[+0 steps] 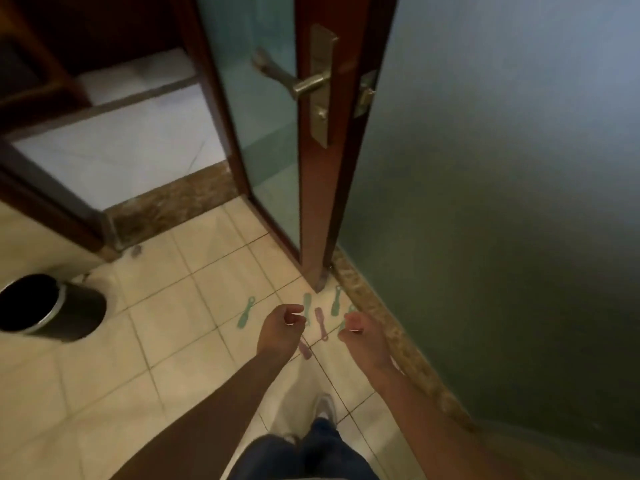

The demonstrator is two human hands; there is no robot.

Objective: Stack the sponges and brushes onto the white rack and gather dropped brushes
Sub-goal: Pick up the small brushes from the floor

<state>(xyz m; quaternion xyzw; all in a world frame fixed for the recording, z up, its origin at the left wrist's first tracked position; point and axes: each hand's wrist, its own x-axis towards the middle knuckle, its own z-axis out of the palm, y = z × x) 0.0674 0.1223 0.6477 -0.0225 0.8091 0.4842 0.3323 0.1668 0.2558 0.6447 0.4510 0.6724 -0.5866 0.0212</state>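
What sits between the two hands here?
In the head view, a pink brush lies on the floor tiles in the gap between the left hand and the right hand.

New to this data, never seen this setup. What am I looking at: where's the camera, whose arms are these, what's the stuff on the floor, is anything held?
There is no robot here. A person wears one wide-angle camera on the head, looking forward and down, so the two bare arms coming in from the bottom are their own. The left hand and right hand hang above the tiled floor with fingers loosely curled. Neither seems to hold anything, though the frame is slightly blurred.

Small dropped brushes lie on the tiles. One green brush is off to the left, and two more green ones lie near the foot of the door. Two pink brushes lie between the hands. Another green one seems partly hidden behind the right hand.

A dark bin stands at the left. The white rack is not in view.
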